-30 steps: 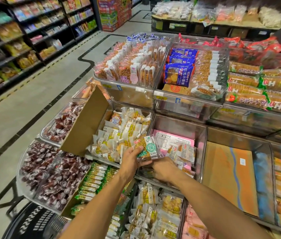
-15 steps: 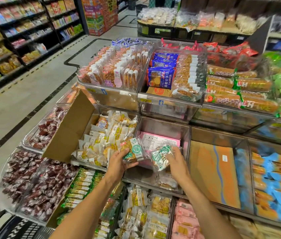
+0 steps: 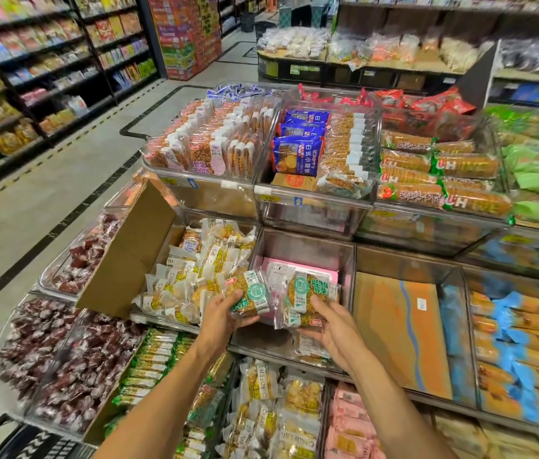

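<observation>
Packets have come up out of the clear acrylic bin with the pink card on its floor (image 3: 301, 250) in the last second. A second ago both hands were huddled low at its front edge, the right one flat down among the last wrappers. Now the right hand (image 3: 331, 326) is raised and curled under a small sheaf of clear-wrapped, green-labelled biscuit packets (image 3: 307, 296), while the left hand (image 3: 220, 314) grips a single green-labelled biscuit packet (image 3: 249, 298), as it did before. The two hands have drawn apart and hover over the bin's front wall, left at 9 o'clock of right. I judge this as clearing out the bin's leftovers: it is nearly bare, and at least one wrapper (image 3: 311, 346) lies at its 6 o'clock end, below the right hand.

How many packets the right hand holds I cannot tell; they overlap, two at least. Most of the fingers lie behind the wrapping. At 9 o'clock of the bin a heap of yellow-and-white snack packets (image 3: 208, 270) lies beside a tilted brown cardboard flap (image 3: 129, 253). At 3 o'clock, the orange-lined bin (image 3: 400, 326) and everything beyond it smears into blur.
</observation>
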A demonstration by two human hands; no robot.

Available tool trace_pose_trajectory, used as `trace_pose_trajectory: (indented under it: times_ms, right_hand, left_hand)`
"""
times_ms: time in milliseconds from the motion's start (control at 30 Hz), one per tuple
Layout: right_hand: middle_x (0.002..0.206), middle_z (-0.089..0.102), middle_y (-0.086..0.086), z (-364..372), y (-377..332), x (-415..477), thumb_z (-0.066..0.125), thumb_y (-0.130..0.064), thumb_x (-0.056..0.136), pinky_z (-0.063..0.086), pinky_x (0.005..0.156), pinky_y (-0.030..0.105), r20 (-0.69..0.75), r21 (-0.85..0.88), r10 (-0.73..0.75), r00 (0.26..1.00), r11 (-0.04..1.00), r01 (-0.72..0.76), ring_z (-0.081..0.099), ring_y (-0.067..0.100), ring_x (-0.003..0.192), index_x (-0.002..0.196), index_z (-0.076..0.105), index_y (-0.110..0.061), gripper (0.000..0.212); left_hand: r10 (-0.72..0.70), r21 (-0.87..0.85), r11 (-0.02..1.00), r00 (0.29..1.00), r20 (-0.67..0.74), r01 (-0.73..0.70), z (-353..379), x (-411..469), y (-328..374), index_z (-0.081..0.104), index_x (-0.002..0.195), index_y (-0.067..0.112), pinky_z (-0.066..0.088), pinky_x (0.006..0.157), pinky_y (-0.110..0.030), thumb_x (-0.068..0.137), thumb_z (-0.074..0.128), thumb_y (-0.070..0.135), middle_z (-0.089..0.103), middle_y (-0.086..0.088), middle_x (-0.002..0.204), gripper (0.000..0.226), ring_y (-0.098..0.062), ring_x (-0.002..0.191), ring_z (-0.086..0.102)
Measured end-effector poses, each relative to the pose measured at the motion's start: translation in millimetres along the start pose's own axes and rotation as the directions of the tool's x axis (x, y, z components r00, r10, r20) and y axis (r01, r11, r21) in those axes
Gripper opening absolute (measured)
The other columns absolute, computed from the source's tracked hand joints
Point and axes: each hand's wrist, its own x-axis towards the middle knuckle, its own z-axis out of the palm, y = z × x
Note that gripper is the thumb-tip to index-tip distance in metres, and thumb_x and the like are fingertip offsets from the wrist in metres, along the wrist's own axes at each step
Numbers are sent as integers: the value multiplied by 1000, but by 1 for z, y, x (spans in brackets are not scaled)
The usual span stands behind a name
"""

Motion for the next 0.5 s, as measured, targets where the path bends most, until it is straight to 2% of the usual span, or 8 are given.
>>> trace_pose_trajectory:
  times_ms: [100, 133, 167, 233, 300, 333, 400, 500]
  right_hand:
    - [123, 70, 14, 2, -2, -5, 73, -16, 93, 64, 86, 45, 9, -7, 4, 1000, 1000, -4, 72, 34, 114, 135, 53, -16, 46]
    - [132, 65, 11, 2, -2, -5, 75, -15, 92, 63, 89, 45, 0, -17, 6, 1000, 1000, -6, 70, 32, 118, 144, 45, -22, 60]
    - [144, 56, 11, 2, -2, -4, 78, -14, 91, 62, 93, 46, -15, -34, 14, 1000, 999, -15, 67, 31, 123, 157, 33, -19, 80]
    - [156, 47, 16, 5, -4, -4, 80, -11, 89, 61, 96, 47, -32, -24, 19, 999, 1000, -20, 63, 31, 128, 163, 24, -11, 93]
    - [144, 58, 18, 9, -8, -7, 79, -10, 87, 60, 96, 50, -45, 49, 38, 998, 998, -36, 66, 34, 123, 149, 42, -6, 73]
    - [133, 64, 17, 11, -7, -9, 77, -10, 89, 59, 97, 52, -53, 62, 43, 998, 997, -40, 68, 34, 117, 133, 52, -5, 51]
    - [114, 69, 10, 18, -7, -16, 71, -12, 97, 57, 99, 54, -71, 56, 20, 997, 998, -16, 69, 28, 106, 111, 58, -12, 19]
    - [128, 66, 13, 22, -3, -22, 73, -16, 96, 62, 92, 50, -148, 34, -41, 988, 998, 47, 68, 31, 118, 113, 59, -13, 22]
  left_hand:
    - [-28, 2, 1000, 999, -19, 28, 1, 1, 3, 62, 125, -5, 66, 77, -46, 100, 63, 16, 72, -20, 121, 33, -37, 108, 72]
    - [-44, 7, 999, 999, -24, 44, 1, 1, 4, 62, 126, -6, 66, 75, -44, 101, 62, 16, 70, -20, 123, 33, -36, 110, 71]
    - [-61, 11, 998, 998, -30, 61, 1, 0, 6, 62, 124, -5, 66, 74, -43, 102, 61, 16, 69, -20, 122, 30, -35, 109, 70]
    - [-82, 28, 996, 996, -33, 82, -1, -2, 9, 63, 120, -1, 64, 72, -40, 101, 62, 19, 69, -19, 117, 28, -31, 100, 70]
    - [-79, 77, 994, 997, -15, 80, -2, -6, 12, 65, 121, 1, 63, 74, -39, 95, 69, 28, 73, -18, 114, 38, -29, 95, 71]
    - [-79, 114, 990, 997, -5, 79, -2, -6, 12, 65, 121, 2, 62, 74, -38, 90, 73, 31, 74, -17, 113, 43, -29, 94, 72]
    - [-92, 168, 982, 996, 17, 88, -3, -5, 14, 66, 118, 4, 62, 71, -38, 83, 79, 31, 75, -21, 115, 45, -31, 91, 72]
    - [-124, 220, 970, 990, 73, 105, -3, 1, 18, 67, 118, 4, 63, 67, -36, 82, 80, 28, 76, -21, 114, 45, -27, 86, 74]
